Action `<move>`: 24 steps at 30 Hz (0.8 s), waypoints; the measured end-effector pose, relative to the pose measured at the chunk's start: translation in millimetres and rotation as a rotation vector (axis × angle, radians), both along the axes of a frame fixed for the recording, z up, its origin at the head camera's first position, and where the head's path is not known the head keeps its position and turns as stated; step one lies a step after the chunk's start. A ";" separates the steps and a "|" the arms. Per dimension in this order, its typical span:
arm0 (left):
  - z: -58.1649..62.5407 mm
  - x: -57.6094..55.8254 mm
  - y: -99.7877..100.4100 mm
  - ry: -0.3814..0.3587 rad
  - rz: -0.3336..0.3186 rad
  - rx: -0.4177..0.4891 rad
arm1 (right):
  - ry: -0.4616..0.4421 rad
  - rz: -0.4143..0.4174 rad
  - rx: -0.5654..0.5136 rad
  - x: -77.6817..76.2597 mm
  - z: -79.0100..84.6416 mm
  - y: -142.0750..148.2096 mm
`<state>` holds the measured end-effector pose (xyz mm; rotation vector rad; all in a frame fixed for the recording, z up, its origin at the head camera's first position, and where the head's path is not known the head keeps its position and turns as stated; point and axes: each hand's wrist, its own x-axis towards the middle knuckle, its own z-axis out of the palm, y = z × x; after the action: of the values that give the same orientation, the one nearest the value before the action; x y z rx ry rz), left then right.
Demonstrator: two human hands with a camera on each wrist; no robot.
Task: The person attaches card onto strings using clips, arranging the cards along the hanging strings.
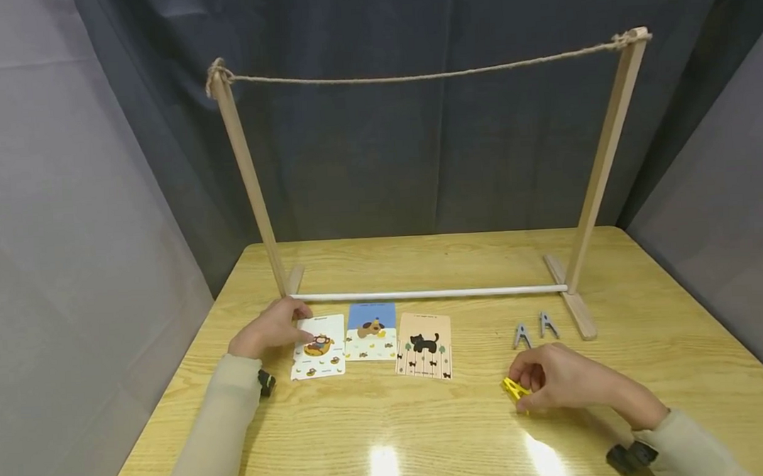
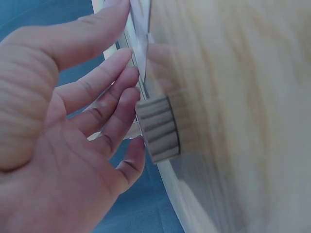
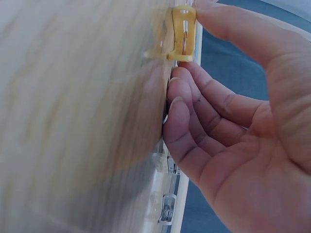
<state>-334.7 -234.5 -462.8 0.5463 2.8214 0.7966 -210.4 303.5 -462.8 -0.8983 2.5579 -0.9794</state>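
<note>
At the left, my left hand (image 1: 274,328) reaches over the upper left of a white card (image 1: 323,361) with a yellow-brown picture. Its thumb lies at the card's left side, and in the left wrist view the thumb and index finger (image 2: 116,73) stand apart. Two more cards lie alongside: a blue-topped dog card (image 1: 370,313) and a peach black-cat card (image 1: 417,325). On the right, my right hand (image 1: 563,377) pinches a yellow clothespin (image 3: 184,34) between thumb and fingers, low over the table. Two grey clothespins (image 1: 522,335) lie just beyond that hand.
A wooden frame (image 1: 607,143) stands behind the cards, its two posts joined high up by a rope (image 1: 413,77) and low down by a white rod (image 1: 422,294). Its foot (image 1: 579,316) juts forward at the right. Dark curtain (image 1: 353,168) hangs behind the table (image 1: 441,434).
</note>
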 end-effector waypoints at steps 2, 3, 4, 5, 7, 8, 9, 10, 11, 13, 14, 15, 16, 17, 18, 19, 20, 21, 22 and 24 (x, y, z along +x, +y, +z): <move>-0.2 -0.5 -0.1 -0.005 0.003 -0.005 | -0.003 0.000 0.001 -0.2 -0.1 0.1; -0.1 -0.6 -0.1 -0.006 0.002 -0.006 | -0.002 0.000 0.001 -0.2 -0.2 0.1; 0.1 -0.6 -0.1 -0.003 -0.002 -0.007 | -0.001 0.001 0.001 -0.2 -0.3 0.2; 0.6 -0.5 0.0 -0.004 -0.001 -0.007 | 0.001 0.000 0.001 -0.2 -0.3 0.1; 1.5 -0.2 0.2 0.000 -0.003 -0.009 | 0.008 0.004 -0.004 -0.2 -0.1 -0.1; 1.7 -0.1 0.2 0.002 -0.003 -0.009 | 0.011 0.006 -0.006 -0.4 0.0 -0.2; 1.9 -0.1 0.3 0.005 -0.003 -0.010 | 0.014 0.007 -0.008 -0.7 0.4 -0.4; 2.0 -0.2 0.4 0.010 -0.004 -0.013 | 0.016 0.008 -0.010 -1.0 0.7 -0.5; 2.0 -0.4 0.5 0.011 -0.003 -0.015 | 0.020 0.008 -0.011 -1.2 1.2 -0.7; 1.4 -1.0 0.7 0.014 0.004 -0.022 | 0.028 0.007 -0.010 -1.9 2.2 -1.0; 1.1 -1.3 0.8 0.017 0.006 -0.027 | 0.033 0.006 -0.009 -2.3 2.6 -1.1; 0.9 -1.5 1.0 0.021 0.008 -0.034 | 0.038 0.004 -0.009 -2.6 3.0 -1.2; 0.7 -1.7 1.3 0.025 0.010 -0.039 | 0.043 0.003 -0.009 -2.8 3.2 -1.2; 0.6 -1.5 1.8 0.028 0.015 -0.043 | 0.048 0.004 -0.011 -3.0 3.4 -1.2; 1.1 -0.9 2.5 0.030 0.019 -0.048 | 0.052 0.004 -0.013 -3.2 3.4 -1.0; 1.3 -0.4 3.0 0.036 0.020 -0.052 | 0.056 0.005 -0.014 -3.2 3.4 -1.0; 1.6 0.0 3.7 0.042 0.021 -0.057 | 0.060 0.006 -0.015 -3.3 3.2 -0.8; 2.1 0.5 4.5 0.048 0.022 -0.060 | 0.063 0.006 -0.016 -3.4 2.9 -0.6; 2.6 0.9 5.2 0.055 0.021 -0.062 | 0.067 0.007 -0.016 -3.3 2.6 -0.5; 2.7 1.1 6.3 0.064 0.021 -0.073 | 0.074 0.005 -0.014 -3.2 2.2 -0.4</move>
<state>-333.6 -228.3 -460.1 0.5413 2.9059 0.6888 -213.6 303.1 -460.6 -0.9618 2.6111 -0.9820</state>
